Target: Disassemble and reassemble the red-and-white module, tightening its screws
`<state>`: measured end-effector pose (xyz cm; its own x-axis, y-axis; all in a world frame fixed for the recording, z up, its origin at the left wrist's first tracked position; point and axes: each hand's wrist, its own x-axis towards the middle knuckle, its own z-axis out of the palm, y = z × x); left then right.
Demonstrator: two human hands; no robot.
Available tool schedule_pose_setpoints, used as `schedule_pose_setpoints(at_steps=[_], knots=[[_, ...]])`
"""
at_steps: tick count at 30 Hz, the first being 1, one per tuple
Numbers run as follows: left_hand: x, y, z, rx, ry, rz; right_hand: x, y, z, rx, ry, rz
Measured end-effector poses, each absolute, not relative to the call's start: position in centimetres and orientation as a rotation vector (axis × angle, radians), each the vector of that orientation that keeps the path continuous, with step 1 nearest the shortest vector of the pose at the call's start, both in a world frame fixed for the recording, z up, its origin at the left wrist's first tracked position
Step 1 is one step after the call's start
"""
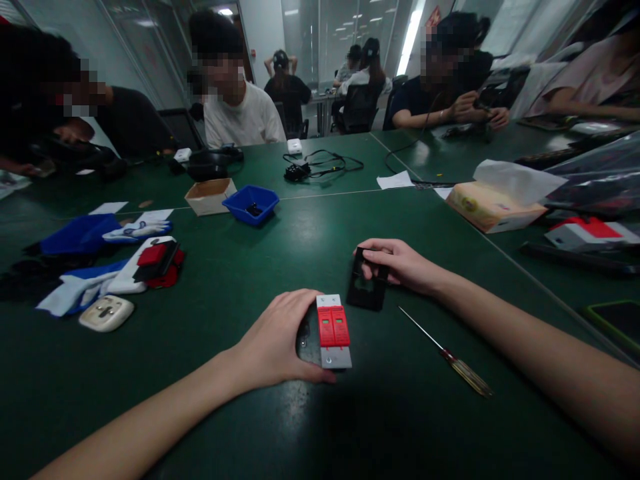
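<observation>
My left hand [277,340] wraps around the left side of a red and grey electrical module [333,331] that rests on the green table [240,407]. Just beyond it, my right hand [400,263] grips a black square frame part [367,288] by its top edge, the part's lower end touching the table. A thin screwdriver [447,353] with a striped handle lies on the table to the right of the module, untouched.
A blue tray [251,203] and a cardboard box [210,195] sit further back. Gloves [95,267], a red-black item [159,261] and a white socket [106,313] lie at left. A tissue pack [493,200] lies at right. Several other people sit around the table.
</observation>
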<state>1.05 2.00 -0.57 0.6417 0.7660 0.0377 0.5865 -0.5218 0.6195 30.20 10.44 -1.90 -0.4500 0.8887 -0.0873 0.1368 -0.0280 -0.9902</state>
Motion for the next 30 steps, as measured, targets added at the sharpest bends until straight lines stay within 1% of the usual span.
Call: schedule_pose_setpoints(at_steps=[10, 13, 16, 22, 26, 30], knots=[[1.0, 2.1, 0.2, 2.305, 1.005, 0.347, 29.6, 10.0, -1.5, -0.989, -1.446, 1.479], [1.0, 2.2, 0.2, 2.311, 0.998, 0.351, 29.2, 9.8, -1.5, -0.995, -1.461, 1.414], [1.0, 2.2, 0.1, 2.308, 0.998, 0.361, 28.1, 8.7, -1.1, -1.001, -1.493, 1.28], [1.0, 2.3, -0.2, 2.34, 0.969, 0.401, 25.0, 4.0, 1.4, -0.916, -1.657, 0.953], [0.9, 2.3, -0.7, 2.357, 0.949, 0.391, 24.2, 2.1, 1.8, -0.58, -2.034, 0.37], [0.6, 1.9, -1.0, 2.27, 1.029, 0.415, 24.0, 1.7, 1.0, -0.32, -2.26, -0.052]])
